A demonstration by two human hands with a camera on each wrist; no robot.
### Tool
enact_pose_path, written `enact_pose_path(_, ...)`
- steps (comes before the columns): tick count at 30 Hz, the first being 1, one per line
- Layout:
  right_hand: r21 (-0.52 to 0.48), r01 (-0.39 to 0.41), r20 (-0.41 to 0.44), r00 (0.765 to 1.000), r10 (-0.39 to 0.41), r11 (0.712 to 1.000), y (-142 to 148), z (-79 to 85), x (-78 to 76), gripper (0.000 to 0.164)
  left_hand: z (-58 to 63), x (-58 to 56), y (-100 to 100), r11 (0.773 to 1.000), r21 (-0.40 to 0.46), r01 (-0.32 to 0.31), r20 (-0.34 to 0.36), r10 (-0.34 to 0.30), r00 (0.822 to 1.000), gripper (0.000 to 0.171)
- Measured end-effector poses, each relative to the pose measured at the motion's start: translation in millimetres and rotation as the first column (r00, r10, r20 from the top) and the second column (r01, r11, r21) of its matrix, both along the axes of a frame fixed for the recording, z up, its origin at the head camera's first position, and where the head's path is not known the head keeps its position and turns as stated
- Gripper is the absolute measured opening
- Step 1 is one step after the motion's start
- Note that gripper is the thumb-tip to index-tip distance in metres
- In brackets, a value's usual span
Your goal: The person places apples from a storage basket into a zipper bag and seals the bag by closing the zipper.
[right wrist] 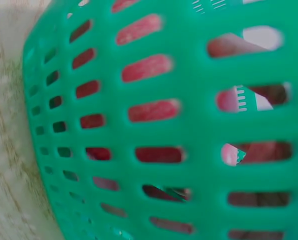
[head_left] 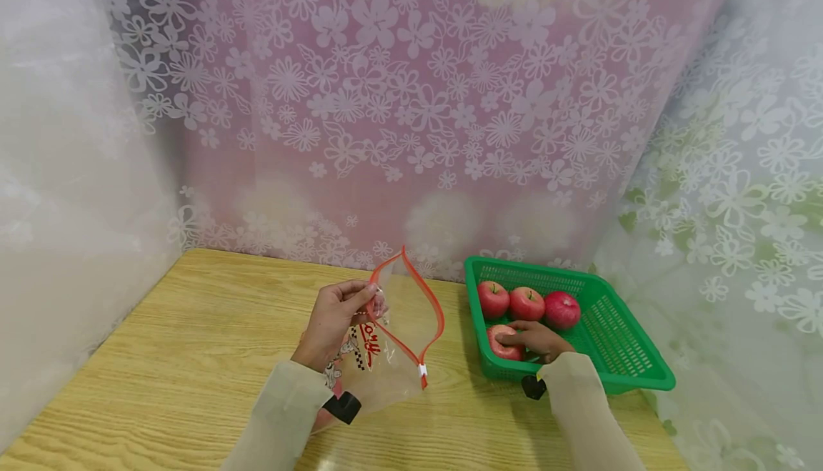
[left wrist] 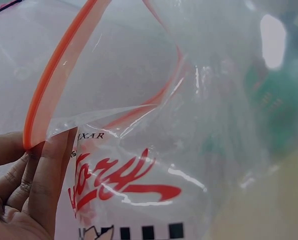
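My left hand (head_left: 334, 314) pinches the rim of a clear zip bag (head_left: 401, 378) between thumb and fingers. The bag's orange-edged mouth gapes wide, and a white slider (head_left: 422, 370) sits at its near end. Red lettering (left wrist: 126, 182) and a black checker strip show in the left wrist view. Inside a green basket (head_left: 633, 385), my right hand (head_left: 543, 342) grips the near-left apple (head_left: 503, 349), fingers over its top. Behind it stand three more: a left apple (head_left: 493, 301), a middle apple (head_left: 526, 305) and a darker right apple (head_left: 562, 311).
The slotted basket wall (right wrist: 189, 130) fills the right wrist view, hiding most of that hand. Both bag and basket rest on a wood-grain table (head_left: 161, 357). Flower-patterned sheets (head_left: 411, 99) hang behind and at the right side.
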State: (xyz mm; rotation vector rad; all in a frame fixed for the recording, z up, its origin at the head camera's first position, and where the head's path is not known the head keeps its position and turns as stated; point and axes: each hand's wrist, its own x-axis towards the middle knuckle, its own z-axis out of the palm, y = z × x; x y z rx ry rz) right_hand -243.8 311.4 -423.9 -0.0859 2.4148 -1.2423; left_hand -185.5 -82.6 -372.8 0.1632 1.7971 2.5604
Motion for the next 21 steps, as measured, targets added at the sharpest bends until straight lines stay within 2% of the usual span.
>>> enact_pose_path(8,0.001,0.051,0.009,0.999,-0.051,0.999,-1.3,-2.2,0.4,0.053,1.3,0.4,0.9,1.0,-0.019,-0.016,0.025,0.017,1.0,0.026)
enact_pose_path(14,-0.051,0.083,-0.01,0.996,-0.084,0.995,-5.9,3.6,3.1,0.043,-0.2,0.5,1.0,1.0,-0.007,-0.016,0.013,0.016,1.0,0.026)
enact_pose_path(21,-0.013,0.2,-0.005,0.98,-0.2,0.98,-10.8,7.7,6.5,0.049,-1.2,-0.1,1.7,1.0,-0.019,-0.023,0.012,0.024,1.0,0.026)
